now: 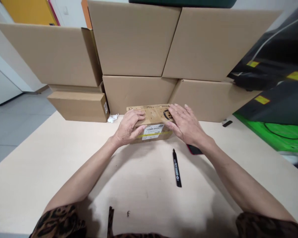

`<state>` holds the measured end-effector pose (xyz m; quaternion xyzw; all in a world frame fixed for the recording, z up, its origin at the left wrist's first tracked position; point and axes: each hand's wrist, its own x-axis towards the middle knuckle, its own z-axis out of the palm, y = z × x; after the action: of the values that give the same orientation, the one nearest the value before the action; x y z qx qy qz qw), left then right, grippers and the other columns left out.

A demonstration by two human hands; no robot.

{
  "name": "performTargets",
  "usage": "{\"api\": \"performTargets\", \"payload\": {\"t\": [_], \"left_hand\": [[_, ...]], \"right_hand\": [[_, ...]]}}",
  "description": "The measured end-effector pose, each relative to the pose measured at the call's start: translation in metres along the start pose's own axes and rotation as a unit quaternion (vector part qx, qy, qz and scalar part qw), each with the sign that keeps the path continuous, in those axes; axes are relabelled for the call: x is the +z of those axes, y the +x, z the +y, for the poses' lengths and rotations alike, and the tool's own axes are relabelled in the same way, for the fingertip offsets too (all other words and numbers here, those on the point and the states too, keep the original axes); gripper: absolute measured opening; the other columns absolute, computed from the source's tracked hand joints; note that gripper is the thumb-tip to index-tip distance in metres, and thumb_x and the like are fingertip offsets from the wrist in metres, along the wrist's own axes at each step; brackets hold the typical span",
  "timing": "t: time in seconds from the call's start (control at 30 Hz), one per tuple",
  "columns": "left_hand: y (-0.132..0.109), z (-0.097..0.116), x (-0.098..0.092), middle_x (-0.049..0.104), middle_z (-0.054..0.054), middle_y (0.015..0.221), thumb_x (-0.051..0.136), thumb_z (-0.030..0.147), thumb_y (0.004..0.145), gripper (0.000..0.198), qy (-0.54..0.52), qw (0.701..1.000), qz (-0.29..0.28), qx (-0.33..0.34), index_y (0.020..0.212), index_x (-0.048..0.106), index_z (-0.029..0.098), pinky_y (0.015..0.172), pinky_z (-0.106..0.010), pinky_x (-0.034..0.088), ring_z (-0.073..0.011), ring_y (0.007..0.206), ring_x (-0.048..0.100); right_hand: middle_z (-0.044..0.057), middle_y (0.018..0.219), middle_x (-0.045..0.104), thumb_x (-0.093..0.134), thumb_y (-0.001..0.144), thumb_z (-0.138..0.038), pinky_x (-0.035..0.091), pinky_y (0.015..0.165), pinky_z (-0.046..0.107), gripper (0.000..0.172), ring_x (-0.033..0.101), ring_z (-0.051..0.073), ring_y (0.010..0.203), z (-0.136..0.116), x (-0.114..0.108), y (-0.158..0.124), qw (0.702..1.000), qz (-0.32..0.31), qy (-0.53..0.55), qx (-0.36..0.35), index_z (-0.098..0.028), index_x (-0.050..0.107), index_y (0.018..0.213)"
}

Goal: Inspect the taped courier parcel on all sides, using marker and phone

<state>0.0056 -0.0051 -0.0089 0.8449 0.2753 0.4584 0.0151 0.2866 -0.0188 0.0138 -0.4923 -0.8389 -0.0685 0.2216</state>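
Two leopard-print sleeves (61,221) fill the bottom corners of the frame. Beyond them spreads one pale table (64,172); across the upper frame stand at least five large cartons (136,39), with one slim carton (76,107) at left. One labelled box (152,115) sits mid-frame, held between the left hand (129,127) and the right hand (185,124), fingers over its top, thumbs at its front; how firmly, one cannot tell. Uneven pressure could skew the box or dent its top, and a shifting right forearm could knock one dark, red-edged slab (195,150) or set one marker (177,170) rolling. One crumpled white scrap (113,118) lies left of centre.
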Motion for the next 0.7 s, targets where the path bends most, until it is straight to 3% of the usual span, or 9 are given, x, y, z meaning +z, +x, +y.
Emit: {"api": "performTargets", "payload": {"t": [0.07, 0.17, 0.27, 0.37, 0.47, 0.53, 0.57, 0.7], "left_hand": [[-0.003, -0.001, 0.003, 0.079, -0.015, 0.12, 0.061, 0.043, 0.103, 0.027, -0.019, 0.999, 0.028, 0.018, 0.115, 0.068, 0.019, 0.109, -0.053, 0.056, -0.0278, 0.122, 0.074], [-0.007, -0.004, 0.001, 0.079, -0.013, 0.121, 0.059, 0.038, 0.104, 0.025, -0.037, 0.999, 0.009, 0.032, 0.12, 0.067, 0.02, 0.119, -0.056, 0.049, -0.0269, 0.127, 0.072], [-0.009, -0.006, -0.002, 0.078, -0.013, 0.129, 0.056, 0.039, 0.106, 0.028, -0.04, 0.999, -0.025, 0.025, 0.126, 0.066, 0.022, 0.127, -0.061, 0.041, -0.027, 0.133, 0.07], [-0.014, -0.009, 0.002, 0.076, -0.012, 0.135, 0.053, 0.042, 0.107, 0.03, -0.051, 0.998, -0.022, 0.021, 0.128, 0.066, 0.024, 0.131, -0.064, 0.033, -0.0274, 0.141, 0.064], [-0.019, -0.009, 0.014, 0.05, -0.015, 0.168, 0.057, 0.06, 0.103, 0.053, -0.077, 0.995, 0.006, -0.057, 0.145, 0.055, 0.029, 0.134, -0.07, 0.02, -0.0345, 0.166, 0.033], [-0.02, -0.007, 0.021, 0.021, -0.017, 0.181, 0.056, 0.074, 0.097, 0.076, -0.109, 0.985, 0.031, -0.131, 0.158, 0.04, 0.031, 0.134, -0.07, 0.017, -0.038, 0.171, 0.014], [-0.019, -0.005, 0.022, 0.014, -0.018, 0.182, 0.054, 0.078, 0.096, 0.083, -0.127, 0.978, 0.04, -0.159, 0.161, 0.034, 0.031, 0.135, -0.069, 0.017, -0.0383, 0.171, 0.012], [-0.013, -0.002, 0.01, 0.026, -0.018, 0.179, 0.052, 0.07, 0.102, 0.078, -0.172, 0.952, 0.052, -0.247, 0.164, 0.027, 0.03, 0.134, -0.065, 0.026, -0.0369, 0.169, 0.023]], "right_hand": [[0.025, 0.169, 0.045, 0.02, 0.102, -0.08, 0.028, 0.132, 0.068, 0.1, 0.041, 0.041, 0.16, -0.02, 0.004, 0.011, 0.998, -0.024, 0.005, -0.052, -0.005, 0.047, 0.162], [0.023, 0.167, 0.049, 0.025, 0.104, -0.076, 0.033, 0.132, 0.062, 0.092, 0.046, 0.038, 0.158, -0.035, 0.012, 0.015, 0.994, -0.022, 0.003, -0.103, -0.008, 0.051, 0.16], [0.017, 0.161, 0.059, 0.032, 0.107, -0.067, 0.036, 0.129, 0.063, 0.075, 0.053, 0.036, 0.154, -0.014, 0.016, 0.002, 0.998, 0.026, 0.022, -0.051, -0.018, 0.057, 0.157], [0.015, 0.161, 0.06, 0.036, 0.104, -0.072, 0.036, 0.128, 0.066, 0.073, 0.051, 0.037, 0.155, 0.022, 0.022, -0.017, 0.993, 0.074, 0.096, 0.019, -0.024, 0.061, 0.154], [0.015, 0.162, 0.059, 0.042, 0.101, -0.077, 0.049, 0.12, 0.062, 0.079, 0.056, 0.035, 0.15, 0.039, 0.038, -0.031, 0.955, 0.094, 0.257, 0.112, -0.026, 0.049, 0.16], [0.013, 0.152, 0.067, 0.037, 0.101, -0.078, 0.058, 0.111, 0.057, 0.077, 0.063, 0.032, 0.143, 0.033, 0.048, -0.035, 0.919, 0.092, 0.352, 0.153, -0.028, 0.047, 0.16], [0.012, 0.146, 0.071, 0.039, 0.101, -0.078, 0.059, 0.109, 0.055, 0.075, 0.066, 0.032, 0.139, 0.027, 0.05, -0.035, 0.907, 0.093, 0.375, 0.166, -0.028, 0.05, 0.156], [0.01, 0.114, 0.079, 0.05, 0.101, -0.073, 0.065, 0.093, 0.051, 0.055, 0.075, 0.032, 0.111, -0.004, 0.031, -0.035, 0.897, 0.125, 0.362, 0.218, -0.026, 0.069, 0.12]]}}
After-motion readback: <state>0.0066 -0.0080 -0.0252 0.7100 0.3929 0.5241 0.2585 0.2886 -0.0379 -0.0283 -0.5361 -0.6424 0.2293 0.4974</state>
